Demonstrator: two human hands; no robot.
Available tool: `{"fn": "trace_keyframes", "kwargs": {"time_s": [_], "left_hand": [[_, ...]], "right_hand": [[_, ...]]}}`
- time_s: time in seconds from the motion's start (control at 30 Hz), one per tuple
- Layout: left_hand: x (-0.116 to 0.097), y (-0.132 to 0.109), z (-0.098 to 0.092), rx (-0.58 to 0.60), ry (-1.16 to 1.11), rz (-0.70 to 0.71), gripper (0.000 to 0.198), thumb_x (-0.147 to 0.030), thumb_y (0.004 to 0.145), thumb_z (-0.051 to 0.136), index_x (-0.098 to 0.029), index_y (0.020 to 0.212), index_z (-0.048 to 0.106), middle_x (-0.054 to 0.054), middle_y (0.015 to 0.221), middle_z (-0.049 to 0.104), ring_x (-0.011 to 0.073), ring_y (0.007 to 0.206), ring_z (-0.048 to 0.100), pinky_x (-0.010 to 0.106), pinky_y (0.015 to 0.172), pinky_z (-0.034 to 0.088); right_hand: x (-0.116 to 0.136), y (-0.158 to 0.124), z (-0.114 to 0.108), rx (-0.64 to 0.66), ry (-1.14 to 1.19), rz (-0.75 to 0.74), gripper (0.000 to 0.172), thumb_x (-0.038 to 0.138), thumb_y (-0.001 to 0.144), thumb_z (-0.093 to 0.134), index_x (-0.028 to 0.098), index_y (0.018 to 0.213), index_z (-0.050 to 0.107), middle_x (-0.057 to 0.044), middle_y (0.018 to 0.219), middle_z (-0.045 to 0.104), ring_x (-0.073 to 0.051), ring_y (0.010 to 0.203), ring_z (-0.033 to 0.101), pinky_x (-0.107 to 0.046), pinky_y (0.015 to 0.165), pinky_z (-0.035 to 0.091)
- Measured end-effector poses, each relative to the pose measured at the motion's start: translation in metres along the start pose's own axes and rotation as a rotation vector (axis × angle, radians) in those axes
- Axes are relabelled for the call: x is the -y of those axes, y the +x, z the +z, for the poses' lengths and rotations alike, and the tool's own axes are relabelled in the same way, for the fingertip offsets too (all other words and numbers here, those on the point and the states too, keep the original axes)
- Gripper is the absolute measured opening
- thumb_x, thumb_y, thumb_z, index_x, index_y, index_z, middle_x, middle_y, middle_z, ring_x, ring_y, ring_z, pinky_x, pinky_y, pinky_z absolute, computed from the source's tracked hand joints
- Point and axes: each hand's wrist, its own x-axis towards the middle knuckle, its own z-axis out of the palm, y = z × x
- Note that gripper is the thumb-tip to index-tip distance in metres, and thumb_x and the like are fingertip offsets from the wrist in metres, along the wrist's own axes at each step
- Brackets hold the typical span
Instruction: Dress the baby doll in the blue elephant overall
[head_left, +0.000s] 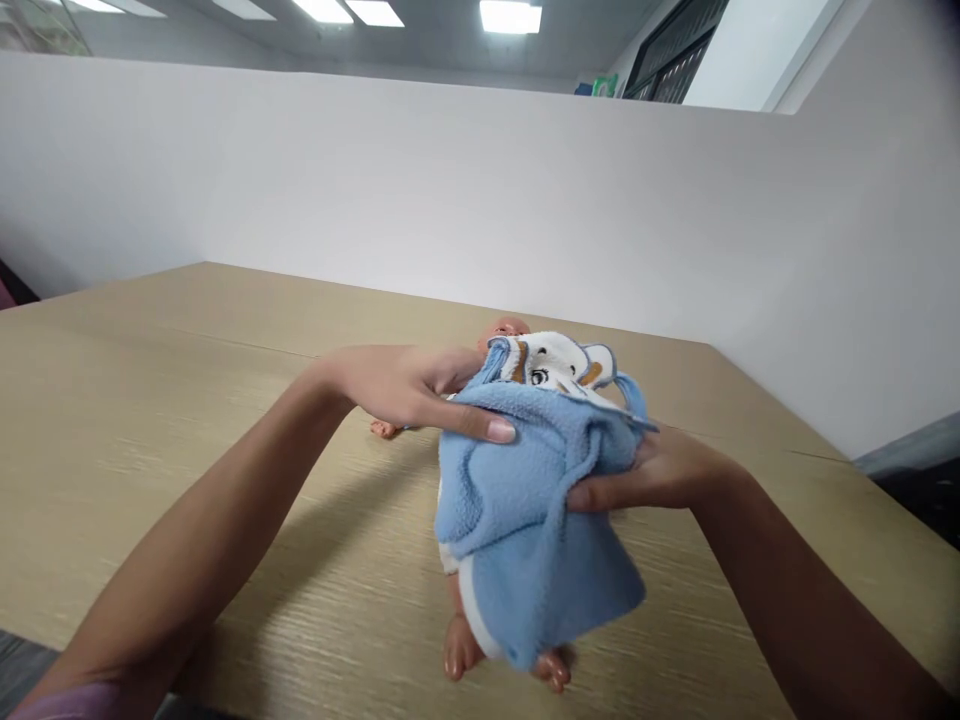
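A baby doll lies on its back on the table, feet toward me and head at the far end. Over its body is a light blue terry bib or small garment with white edging and a white animal-face patch at the top. My left hand grips the cloth's upper left part, thumb on top and fingers hidden beneath. My right hand pinches its right side, thumb in front, the other fingers behind the fabric. One doll hand shows beyond my left wrist. Most of the doll's torso is covered.
The wooden table spreads out on both sides. A white partition wall rises behind its far edge. Dark objects stand past the table's right edge.
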Motion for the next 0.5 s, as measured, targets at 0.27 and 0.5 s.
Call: {"fn": "trace_keyframes", "kwargs": {"time_s": [0.27,0.5], "left_hand": [[-0.010,-0.001,-0.001,0.029,0.045,0.089,0.037,-0.050,0.087,0.091,-0.021,0.105,0.077,0.004,0.079,0.075,0.0178,0.061,0.066,0.028,0.054,0.058],[-0.009,-0.005,0.004,-0.064,-0.129,-0.035,0.027,-0.048,0.106,0.068,-0.023,0.117,0.064,-0.001,0.073,0.068,0.0104,0.044,0.056,0.021,0.043,0.048]], "right_hand": [[-0.007,0.005,0.015,-0.173,0.349,-0.116,0.077,0.060,0.083,0.089,0.025,0.147,0.065,-0.012,0.146,0.071,-0.037,0.146,0.061,-0.049,0.121,0.053],[0.008,-0.002,0.005,0.236,0.073,0.018,0.057,0.054,0.077,0.094,0.017,0.119,0.081,-0.009,0.113,0.082,-0.036,0.126,0.073,-0.044,0.117,0.056]]}}
